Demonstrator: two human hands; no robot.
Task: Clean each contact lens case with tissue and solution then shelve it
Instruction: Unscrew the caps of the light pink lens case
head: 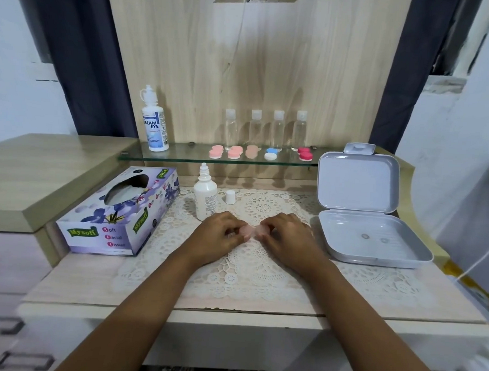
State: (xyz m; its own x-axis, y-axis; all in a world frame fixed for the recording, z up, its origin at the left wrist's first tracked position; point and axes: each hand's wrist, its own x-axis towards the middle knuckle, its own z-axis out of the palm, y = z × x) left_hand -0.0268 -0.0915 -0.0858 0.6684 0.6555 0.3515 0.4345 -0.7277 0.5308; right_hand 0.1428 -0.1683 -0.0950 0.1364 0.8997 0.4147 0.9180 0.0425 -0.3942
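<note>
Both hands are close together over the middle of the counter. The left hand and the right hand each pinch one end of a pale pink lens case with curled fingers. The case is small and translucent, with two rounded lobes, and most of it is hidden by the fingertips. It sits just above a cream lace mat with an openwork round pattern, which lies on the pale wood-grain top. Just beyond the left hand stands a white plastic solution bottle with a narrow dropper tip, and its small rounded white cap stands apart to the right on the mat. On the left lies a rectangular cardboard tissue box, purple with a flower print, with white tissue showing in its oval opening. On the right is a grey plastic box with rounded corners, its hinged lid raised, and two small ring-shaped things lie in its shallow tray. Farther back, a glass shelf carries a taller white labelled bottle at the left, four clear cylindrical bottles with pale caps, and in front of them a row of round-lobed lens cases: three pink, one blue and white, one red.
</note>
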